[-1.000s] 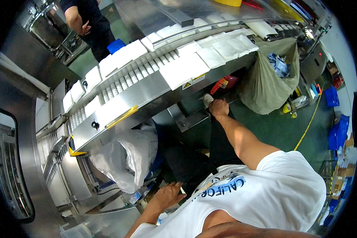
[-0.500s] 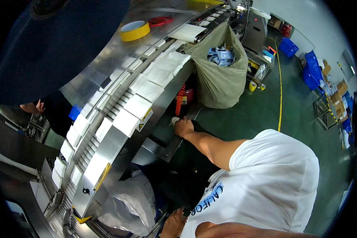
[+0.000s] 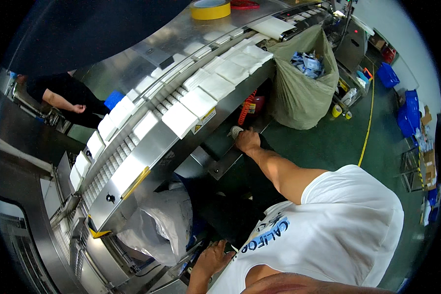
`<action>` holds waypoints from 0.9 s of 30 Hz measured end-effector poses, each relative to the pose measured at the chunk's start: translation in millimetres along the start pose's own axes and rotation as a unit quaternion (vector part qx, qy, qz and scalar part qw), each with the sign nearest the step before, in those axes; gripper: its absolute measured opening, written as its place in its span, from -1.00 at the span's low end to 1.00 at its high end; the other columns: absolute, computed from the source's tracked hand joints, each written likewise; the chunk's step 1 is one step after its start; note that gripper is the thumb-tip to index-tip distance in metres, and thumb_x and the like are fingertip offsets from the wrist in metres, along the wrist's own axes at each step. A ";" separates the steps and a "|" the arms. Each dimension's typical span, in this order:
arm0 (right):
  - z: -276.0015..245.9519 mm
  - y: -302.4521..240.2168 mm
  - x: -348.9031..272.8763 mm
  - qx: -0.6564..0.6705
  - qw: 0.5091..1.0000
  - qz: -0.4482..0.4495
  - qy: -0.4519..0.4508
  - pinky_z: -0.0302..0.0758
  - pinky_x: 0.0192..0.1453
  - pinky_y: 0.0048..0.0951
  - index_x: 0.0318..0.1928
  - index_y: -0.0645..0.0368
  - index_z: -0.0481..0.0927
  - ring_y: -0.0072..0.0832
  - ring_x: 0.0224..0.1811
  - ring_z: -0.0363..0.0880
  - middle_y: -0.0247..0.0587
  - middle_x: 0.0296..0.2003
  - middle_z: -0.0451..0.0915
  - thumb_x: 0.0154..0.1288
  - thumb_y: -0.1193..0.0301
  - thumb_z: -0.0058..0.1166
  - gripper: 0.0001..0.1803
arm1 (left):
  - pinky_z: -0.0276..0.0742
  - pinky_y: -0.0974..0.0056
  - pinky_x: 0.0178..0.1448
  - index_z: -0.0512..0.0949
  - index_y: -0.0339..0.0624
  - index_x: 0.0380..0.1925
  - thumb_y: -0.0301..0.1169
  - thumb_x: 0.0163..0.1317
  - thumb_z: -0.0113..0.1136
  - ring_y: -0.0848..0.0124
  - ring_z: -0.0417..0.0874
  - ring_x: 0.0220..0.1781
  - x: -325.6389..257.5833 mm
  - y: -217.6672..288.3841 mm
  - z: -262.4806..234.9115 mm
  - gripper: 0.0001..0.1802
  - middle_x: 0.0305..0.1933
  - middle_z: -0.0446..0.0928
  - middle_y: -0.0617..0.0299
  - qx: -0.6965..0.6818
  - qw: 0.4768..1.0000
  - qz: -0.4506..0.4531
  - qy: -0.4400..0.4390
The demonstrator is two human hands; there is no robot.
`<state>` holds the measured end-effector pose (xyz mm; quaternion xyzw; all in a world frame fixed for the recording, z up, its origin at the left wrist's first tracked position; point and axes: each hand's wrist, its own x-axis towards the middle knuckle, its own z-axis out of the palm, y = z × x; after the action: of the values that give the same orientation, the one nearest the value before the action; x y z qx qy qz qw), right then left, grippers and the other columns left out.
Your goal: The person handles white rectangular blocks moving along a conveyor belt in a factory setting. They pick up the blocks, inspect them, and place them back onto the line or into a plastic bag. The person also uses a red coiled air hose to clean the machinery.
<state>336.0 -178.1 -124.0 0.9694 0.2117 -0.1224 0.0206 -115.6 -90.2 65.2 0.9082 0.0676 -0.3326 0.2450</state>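
Observation:
My left hand (image 3: pixel 211 258) is low in the view beside my white shirt, with fingers apart and no object visible in it. My right arm reaches forward to my right hand (image 3: pixel 248 141), which is lowered below the conveyor edge near my dark trousers. Its fingers are partly hidden. A small whitish thing (image 3: pixel 235 131), perhaps a shoe tip, shows just beyond it. Above the hands curves a steel conveyor (image 3: pixel 132 179) with white rollers. Flat white packs (image 3: pixel 180 120) lie along its near ledge, and more white packs (image 3: pixel 106 128) line its far side.
A large greenish sack (image 3: pixel 304 105) holding blue-and-white wrappers stands by the conveyor. Below the conveyor end hangs a pale plastic bag (image 3: pixel 157 225). Yellow tape (image 3: pixel 210 10) lies on the steel top. Across the line is a co-worker's arm (image 3: pixel 63 102). Blue crates (image 3: pixel 409 115) stand far right.
My view has shifted, so the scene sits higher and farther right. More of the co-worker's arm shows. My left hand appears a little higher and its fingers are plainer; my right hand stays low.

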 end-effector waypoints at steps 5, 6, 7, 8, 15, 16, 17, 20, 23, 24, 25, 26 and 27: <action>-8.9 -3.6 -4.1 0.028 0.999 0.020 0.001 0.63 0.23 -0.16 0.04 0.16 0.79 -0.12 0.27 0.63 -0.05 0.11 0.75 0.49 0.13 -0.02 -0.55 | 0.71 -0.01 0.15 0.44 -0.31 0.36 0.01 0.41 0.26 -0.12 0.76 0.09 1.8 -10.3 8.3 -0.28 0.13 0.67 -0.27 -0.033 0.996 0.059 0.050; -10.7 -4.4 -4.4 0.017 1.000 0.012 -0.001 0.62 0.24 -0.16 0.04 0.15 0.79 -0.13 0.27 0.63 -0.03 0.11 0.75 0.51 0.14 -0.02 -0.56 | 0.72 -0.01 0.13 0.45 -0.31 0.35 0.00 0.39 0.28 -0.12 0.77 0.07 2.8 -12.2 12.9 -0.28 0.11 0.68 -0.27 -0.044 0.995 0.063 0.067; -11.8 -5.2 -4.5 0.011 1.000 0.013 0.001 0.62 0.23 -0.15 0.02 0.14 0.80 -0.13 0.25 0.65 -0.04 0.10 0.75 0.52 0.15 -0.02 -0.57 | 0.73 -0.01 0.11 0.45 -0.31 0.33 0.00 0.37 0.30 -0.12 0.77 0.05 5.7 -15.2 16.9 -0.28 0.08 0.69 -0.26 -0.050 0.996 0.048 0.056; -12.6 -6.3 -3.8 -0.003 1.000 0.019 -0.011 0.63 0.23 -0.15 0.00 0.13 0.81 -0.12 0.23 0.68 -0.04 0.08 0.76 0.52 0.15 -0.03 -0.58 | 0.73 -0.01 0.09 0.46 -0.32 0.32 0.00 0.36 0.32 -0.12 0.78 0.03 6.6 -16.5 21.7 -0.28 0.05 0.70 -0.26 -0.057 0.997 0.032 0.045; -3.3 -7.7 -2.2 -0.022 0.999 0.037 0.023 0.71 0.05 -0.06 -0.05 0.10 0.81 -0.09 0.04 0.80 0.00 -0.07 0.80 0.55 0.02 -0.05 -0.51 | 0.72 -0.01 0.00 0.49 -0.36 0.18 0.00 0.42 0.23 -0.05 0.77 -0.04 5.1 -21.0 33.0 -0.38 -0.08 0.67 -0.12 -0.043 0.989 0.082 0.115; -1.7 -5.2 -2.6 -0.007 0.999 0.015 0.040 0.72 0.06 -0.10 -0.09 0.19 0.81 -0.10 0.05 0.76 0.03 0.00 0.77 0.51 0.12 0.02 -0.57 | 0.73 0.00 -0.01 0.50 -0.36 0.16 -0.01 0.41 0.24 -0.05 0.77 -0.05 4.0 -20.1 31.9 -0.39 -0.09 0.67 -0.11 -0.037 0.993 0.065 0.096; 0.9 -6.3 -2.6 -0.037 0.997 0.007 0.069 0.71 0.07 -0.13 -0.09 0.21 0.80 -0.06 0.02 0.78 0.04 -0.08 0.79 0.51 0.07 0.00 -0.53 | 0.73 0.01 -0.03 0.51 -0.36 0.14 -0.01 0.40 0.25 -0.04 0.78 -0.07 4.1 -18.9 30.7 -0.40 -0.10 0.67 -0.10 -0.029 0.994 0.059 0.089; 3.0 -6.3 0.1 -0.027 0.996 0.026 0.076 0.71 0.08 -0.12 -0.09 0.20 0.80 -0.07 0.07 0.76 0.01 -0.05 0.79 0.50 0.07 0.02 -0.54 | 0.73 0.00 -0.05 0.54 -0.35 0.09 -0.01 0.38 0.27 -0.06 0.78 -0.08 6.1 -15.7 28.1 -0.41 -0.13 0.67 -0.11 -0.023 0.994 0.055 0.094; 0.9 -5.5 -2.4 -0.014 0.997 0.005 0.072 0.71 0.10 -0.06 -0.10 0.15 0.80 -0.07 0.13 0.73 -0.03 -0.02 0.78 0.48 0.05 0.06 -0.55 | 0.73 -0.02 -0.05 0.54 -0.35 0.09 -0.01 0.38 0.28 -0.09 0.77 -0.07 5.6 -14.7 28.2 -0.42 -0.14 0.67 -0.11 -0.034 0.993 0.053 0.099; -0.4 -5.4 -3.8 -0.005 0.998 0.010 0.067 0.71 0.10 -0.04 -0.10 0.14 0.80 -0.07 0.13 0.73 -0.03 -0.02 0.78 0.47 0.05 0.07 -0.56 | 0.73 -0.03 -0.04 0.54 -0.34 0.08 -0.02 0.37 0.29 -0.10 0.77 -0.07 5.4 -14.5 28.0 -0.43 -0.13 0.67 -0.12 -0.036 0.993 0.053 0.096; -1.9 -5.9 -4.9 -0.014 0.997 0.002 0.074 0.71 0.10 -0.04 -0.10 0.13 0.81 -0.07 0.12 0.73 -0.03 -0.02 0.78 0.47 0.04 0.07 -0.56 | 0.72 -0.04 -0.03 0.54 -0.34 0.07 -0.02 0.37 0.29 -0.11 0.77 -0.07 5.0 -14.1 27.5 -0.43 -0.13 0.67 -0.12 -0.035 0.994 0.047 0.087; -3.1 -6.7 -5.8 -0.025 0.996 -0.004 0.081 0.71 0.10 -0.04 -0.10 0.13 0.81 -0.07 0.12 0.73 -0.03 -0.02 0.78 0.47 0.03 0.07 -0.55 | 0.72 -0.04 -0.03 0.53 -0.34 0.05 -0.04 0.37 0.30 -0.11 0.77 -0.06 4.5 -14.7 26.7 -0.44 -0.13 0.66 -0.13 -0.041 0.993 0.055 0.097; -4.9 -6.4 -6.4 -0.039 0.996 -0.004 0.082 0.71 0.09 -0.03 -0.10 0.12 0.81 -0.06 0.12 0.73 -0.03 -0.02 0.78 0.46 0.02 0.08 -0.55 | 0.72 -0.05 -0.02 0.53 -0.35 0.04 -0.05 0.36 0.31 -0.11 0.77 -0.06 4.2 -13.9 25.5 -0.45 -0.14 0.66 -0.13 -0.044 0.992 0.059 0.101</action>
<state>328.8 -174.3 -117.5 0.9738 0.2209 -0.0342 0.0405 -130.9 -90.8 40.1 0.9279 0.0530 -0.2213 0.2955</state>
